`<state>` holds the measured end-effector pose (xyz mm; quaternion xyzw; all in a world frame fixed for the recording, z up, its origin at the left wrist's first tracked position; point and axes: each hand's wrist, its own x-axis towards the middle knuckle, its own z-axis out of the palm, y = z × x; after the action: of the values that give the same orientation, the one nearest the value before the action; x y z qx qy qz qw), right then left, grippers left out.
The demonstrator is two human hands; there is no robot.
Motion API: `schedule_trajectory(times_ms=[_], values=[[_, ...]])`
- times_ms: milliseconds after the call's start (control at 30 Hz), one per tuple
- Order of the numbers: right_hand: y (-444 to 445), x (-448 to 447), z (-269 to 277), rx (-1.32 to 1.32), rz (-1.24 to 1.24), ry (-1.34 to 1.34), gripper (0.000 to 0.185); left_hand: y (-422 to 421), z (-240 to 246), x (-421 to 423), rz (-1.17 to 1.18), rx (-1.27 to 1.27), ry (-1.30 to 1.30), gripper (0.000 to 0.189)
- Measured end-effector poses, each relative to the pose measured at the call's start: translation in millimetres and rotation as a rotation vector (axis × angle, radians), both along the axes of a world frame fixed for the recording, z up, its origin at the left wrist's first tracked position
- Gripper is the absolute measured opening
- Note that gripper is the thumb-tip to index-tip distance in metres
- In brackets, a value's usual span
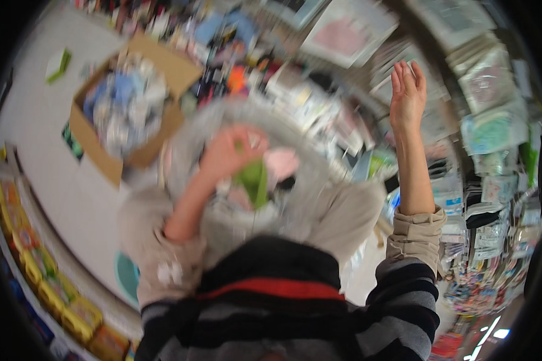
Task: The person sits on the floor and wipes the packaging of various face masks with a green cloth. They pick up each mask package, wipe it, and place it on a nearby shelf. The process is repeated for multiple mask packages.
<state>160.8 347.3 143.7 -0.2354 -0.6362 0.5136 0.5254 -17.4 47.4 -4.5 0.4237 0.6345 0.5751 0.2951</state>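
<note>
My left hand [232, 151], blurred, is over a wide grey, see-through plastic bag [189, 149] between my knees. Right under its curled fingers is a green piece, seemingly cloth [255, 182]; the blur hides whether they grip it. A pale pink piece [282, 163] lies beside the green one among other soft items in the bag. Far to the right, my right hand [407, 92] is stretched out in front of a rack of flat packaged goods [386, 81]. Its fingers are slightly apart and nothing shows in them; contact with the packs cannot be made out.
An open cardboard box [95, 149] full of plastic-wrapped items stands on the floor at left. Mixed packaged goods [307, 99] lie beyond the bag. Yellow packs [40, 261] line a shelf at lower left. A teal container [126, 275] is near my left knee. Hanging packs [492, 131] fill the right side.
</note>
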Motion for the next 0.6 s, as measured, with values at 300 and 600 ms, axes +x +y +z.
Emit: schedule_trajectory(times_ms=[300,600], values=[[-171,27,-332,-0.582,0.623,-0.9,0.027,-73,23,-44,0.549,-0.001,-0.168,0.02],[-221,31,-436,-0.004,0.96,-1.34,0.058,-69,16,-47,0.497,-0.031,-0.168,0.02]])
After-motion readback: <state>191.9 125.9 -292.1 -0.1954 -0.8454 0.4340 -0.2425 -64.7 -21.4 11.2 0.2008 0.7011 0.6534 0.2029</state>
